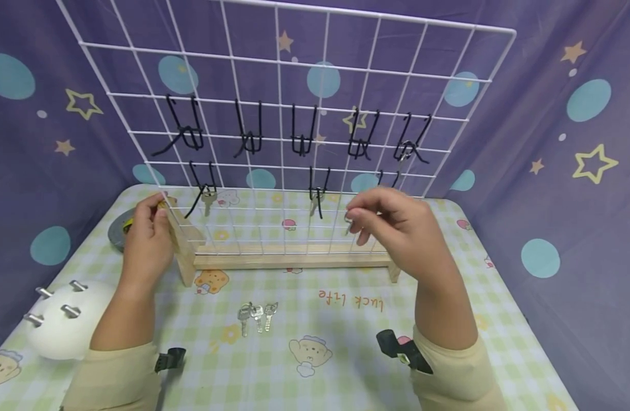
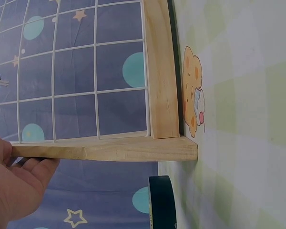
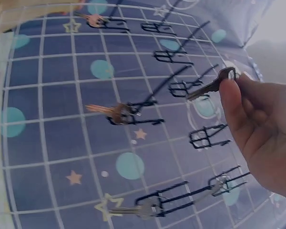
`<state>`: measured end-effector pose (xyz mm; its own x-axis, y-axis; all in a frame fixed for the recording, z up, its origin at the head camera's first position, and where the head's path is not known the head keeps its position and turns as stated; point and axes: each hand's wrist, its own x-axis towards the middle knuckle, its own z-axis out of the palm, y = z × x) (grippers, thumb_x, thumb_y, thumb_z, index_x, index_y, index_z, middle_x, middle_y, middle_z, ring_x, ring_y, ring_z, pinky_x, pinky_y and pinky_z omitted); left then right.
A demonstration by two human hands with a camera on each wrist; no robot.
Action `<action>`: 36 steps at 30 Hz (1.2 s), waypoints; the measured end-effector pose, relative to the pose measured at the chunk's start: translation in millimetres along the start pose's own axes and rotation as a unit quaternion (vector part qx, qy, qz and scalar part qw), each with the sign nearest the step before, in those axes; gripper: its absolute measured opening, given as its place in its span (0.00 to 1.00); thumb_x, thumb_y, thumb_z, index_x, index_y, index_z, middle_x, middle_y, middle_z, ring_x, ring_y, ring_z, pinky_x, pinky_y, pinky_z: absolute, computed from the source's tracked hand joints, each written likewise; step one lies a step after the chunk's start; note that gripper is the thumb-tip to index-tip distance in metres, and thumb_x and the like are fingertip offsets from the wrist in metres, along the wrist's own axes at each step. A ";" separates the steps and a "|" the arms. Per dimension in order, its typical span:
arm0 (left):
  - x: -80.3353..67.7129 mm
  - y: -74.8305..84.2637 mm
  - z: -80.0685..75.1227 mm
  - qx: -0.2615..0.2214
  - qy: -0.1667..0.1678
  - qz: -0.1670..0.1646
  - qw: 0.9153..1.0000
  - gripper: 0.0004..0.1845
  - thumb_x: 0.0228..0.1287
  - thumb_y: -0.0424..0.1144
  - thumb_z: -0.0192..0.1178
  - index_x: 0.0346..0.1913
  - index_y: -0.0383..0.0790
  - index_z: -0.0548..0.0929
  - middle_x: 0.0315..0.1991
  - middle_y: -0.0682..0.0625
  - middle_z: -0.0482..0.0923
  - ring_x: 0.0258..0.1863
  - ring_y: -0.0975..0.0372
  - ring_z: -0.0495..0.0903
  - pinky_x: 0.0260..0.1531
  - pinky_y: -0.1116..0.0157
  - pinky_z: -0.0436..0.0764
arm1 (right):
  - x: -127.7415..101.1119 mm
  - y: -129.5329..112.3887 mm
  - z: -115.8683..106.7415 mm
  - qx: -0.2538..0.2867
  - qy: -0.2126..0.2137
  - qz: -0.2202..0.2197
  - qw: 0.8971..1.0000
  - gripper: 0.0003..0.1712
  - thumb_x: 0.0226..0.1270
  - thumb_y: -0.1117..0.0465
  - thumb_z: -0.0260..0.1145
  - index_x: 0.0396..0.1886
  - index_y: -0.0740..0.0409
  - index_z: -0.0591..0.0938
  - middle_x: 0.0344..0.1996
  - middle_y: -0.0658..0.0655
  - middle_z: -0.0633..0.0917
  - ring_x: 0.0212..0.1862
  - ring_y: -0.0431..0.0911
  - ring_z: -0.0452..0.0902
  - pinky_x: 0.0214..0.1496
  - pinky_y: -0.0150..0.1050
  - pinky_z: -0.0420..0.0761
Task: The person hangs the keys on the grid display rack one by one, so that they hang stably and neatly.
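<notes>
My right hand (image 1: 397,228) pinches a small metal key (image 3: 212,88) between thumb and fingers, in front of the lower right part of a white wire grid (image 1: 305,68). My left hand (image 1: 149,228) grips the wooden side piece (image 2: 100,150) of the stand that holds the grid. Black hooks (image 1: 301,137) hang on the grid in two rows. Keys hang from the lower left hook (image 1: 197,191), the lower middle hook (image 1: 315,182) and the upper right hook (image 1: 411,142). Another hanging key (image 3: 145,210) shows in the right wrist view; my right hand partly covers the lower right hook in the head view.
Three loose keys (image 1: 257,317) lie on the checked tablecloth (image 1: 356,354) before the stand. At the left sits a white rounded object (image 1: 63,337) with several metal pegs. A dark round object (image 1: 117,231) stands behind my left hand. Patterned curtains (image 1: 566,188) surround the table.
</notes>
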<state>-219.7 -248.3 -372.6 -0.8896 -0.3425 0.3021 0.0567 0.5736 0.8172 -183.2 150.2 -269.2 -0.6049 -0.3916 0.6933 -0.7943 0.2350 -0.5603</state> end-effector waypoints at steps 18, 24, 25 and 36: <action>-0.8 0.0 -0.6 0.003 -0.003 -0.006 1.000 0.25 0.80 0.47 0.34 0.74 0.48 0.60 0.68 0.42 0.70 0.64 0.49 0.68 0.67 0.51 0.64 | 33.2 0.7 -15.7 -0.019 0.147 0.006 0.989 0.08 0.68 0.67 0.64 0.36 0.71 0.80 0.20 0.55 0.76 0.18 0.43 0.69 0.18 0.31 0.72; -0.1 0.0 -0.8 0.004 -0.005 -0.008 1.000 0.25 0.80 0.47 0.34 0.75 0.48 0.59 0.68 0.41 0.69 0.65 0.48 0.67 0.68 0.50 0.63 | 37.0 2.3 -11.6 -0.021 0.164 0.044 0.985 0.10 0.70 0.62 0.64 0.39 0.69 0.80 0.20 0.58 0.77 0.17 0.45 0.71 0.17 0.34 0.75; 0.0 0.0 -0.9 0.005 -0.005 -0.008 1.000 0.25 0.80 0.47 0.34 0.75 0.48 0.59 0.68 0.41 0.69 0.65 0.48 0.67 0.68 0.49 0.62 | 37.2 2.9 -10.7 -0.029 0.169 0.050 0.984 0.10 0.71 0.62 0.63 0.38 0.68 0.81 0.20 0.58 0.77 0.17 0.45 0.71 0.17 0.33 0.76; 1.3 -3.5 0.1 0.005 -0.010 -0.012 1.000 0.25 0.80 0.47 0.33 0.75 0.48 0.58 0.69 0.40 0.68 0.65 0.46 0.67 0.68 0.49 0.62 | 31.3 15.1 -4.1 -0.157 0.171 0.059 0.971 0.12 0.70 0.60 0.63 0.46 0.63 0.82 0.33 0.55 0.80 0.30 0.40 0.74 0.29 0.26 0.73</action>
<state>-221.1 -250.6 -375.1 -0.8998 -0.3415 0.2715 0.0302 0.5721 0.8197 -214.3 145.1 -254.1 -0.6334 -0.0401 0.7728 -0.6641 0.5407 -0.5162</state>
